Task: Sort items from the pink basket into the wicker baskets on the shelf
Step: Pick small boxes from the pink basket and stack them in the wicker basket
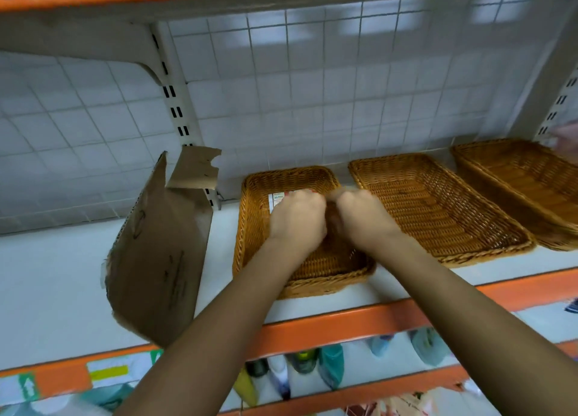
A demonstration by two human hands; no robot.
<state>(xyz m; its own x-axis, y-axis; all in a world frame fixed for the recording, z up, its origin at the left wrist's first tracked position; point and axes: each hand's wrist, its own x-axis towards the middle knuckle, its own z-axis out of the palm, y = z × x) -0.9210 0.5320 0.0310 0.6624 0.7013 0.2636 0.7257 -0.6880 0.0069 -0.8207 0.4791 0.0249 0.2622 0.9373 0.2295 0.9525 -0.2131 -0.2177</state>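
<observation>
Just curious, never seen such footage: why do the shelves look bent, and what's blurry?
Head view: the wide-angle lens bows the orange shelf edge; bottles below are blurred; pale reflections glaze the tiled wall; the left hand, gripping a labelled packet, looks sharper.

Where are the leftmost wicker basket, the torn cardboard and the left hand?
leftmost wicker basket point(247, 228): head view, on its left wall.
torn cardboard point(162, 243): head view, middle of its brown face.
left hand point(297, 218): head view, back of the hand.
</observation>
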